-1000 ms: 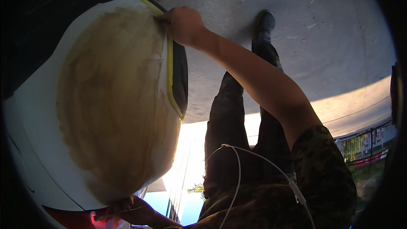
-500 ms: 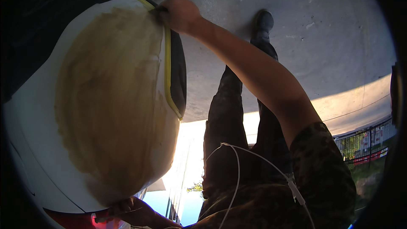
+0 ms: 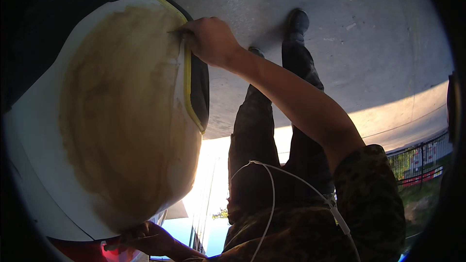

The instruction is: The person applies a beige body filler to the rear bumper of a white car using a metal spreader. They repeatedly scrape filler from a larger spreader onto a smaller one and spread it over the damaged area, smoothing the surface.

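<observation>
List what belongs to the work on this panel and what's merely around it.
Seemingly part of the work:
- right hand, pinching a small dark piece
- white panel with brown patch
- yellow tape
- left hand, near the red light

Merely around:
- white cable
- black fence
- concrete ground

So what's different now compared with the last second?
The right hand rose slightly in the picture alongside the yellow tape, then came back down, ending lower than it began. A second shoe now shows above the forearm, and the panel sits slightly further left in view. The left hand stayed by the red lamp; no new hold or release is visible.
</observation>
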Demonstrator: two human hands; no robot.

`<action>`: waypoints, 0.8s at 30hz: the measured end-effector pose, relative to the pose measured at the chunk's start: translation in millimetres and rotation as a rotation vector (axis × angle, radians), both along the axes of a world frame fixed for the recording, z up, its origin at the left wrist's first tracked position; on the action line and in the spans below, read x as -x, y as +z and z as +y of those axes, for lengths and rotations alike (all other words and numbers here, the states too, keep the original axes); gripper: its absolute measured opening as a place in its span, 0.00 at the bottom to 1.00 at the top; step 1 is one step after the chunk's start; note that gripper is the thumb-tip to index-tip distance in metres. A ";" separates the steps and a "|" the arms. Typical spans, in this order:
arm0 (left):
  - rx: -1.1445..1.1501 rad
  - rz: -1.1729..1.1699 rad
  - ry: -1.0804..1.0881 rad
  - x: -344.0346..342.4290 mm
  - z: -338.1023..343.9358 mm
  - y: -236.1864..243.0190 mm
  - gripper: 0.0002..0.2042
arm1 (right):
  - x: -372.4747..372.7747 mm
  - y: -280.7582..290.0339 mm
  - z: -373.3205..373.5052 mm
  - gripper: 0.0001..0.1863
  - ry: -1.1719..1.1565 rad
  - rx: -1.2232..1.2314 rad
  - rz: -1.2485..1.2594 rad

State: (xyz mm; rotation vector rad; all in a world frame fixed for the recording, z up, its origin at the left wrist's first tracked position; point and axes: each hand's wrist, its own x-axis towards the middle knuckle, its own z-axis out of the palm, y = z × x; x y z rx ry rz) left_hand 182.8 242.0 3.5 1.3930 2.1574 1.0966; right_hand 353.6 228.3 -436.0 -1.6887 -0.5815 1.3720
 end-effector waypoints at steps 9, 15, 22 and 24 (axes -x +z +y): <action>0.112 0.473 -0.203 -13.5 -1.7 -11.4 0.30 | 1.2 -24.8 6.7 0.16 -0.334 0.404 0.601; 0.351 1.526 -0.237 5.0 -4.0 -1.9 0.26 | -0.7 -12.6 15.8 0.18 -0.368 0.523 0.767; 0.008 -0.016 -0.046 6.5 -2.7 -6.0 0.18 | 2.0 -8.2 27.7 0.15 -0.339 0.553 0.676; -0.090 -0.213 -0.020 5.0 -3.6 -7.1 0.16 | 1.9 -9.5 33.7 0.15 -0.281 0.540 0.637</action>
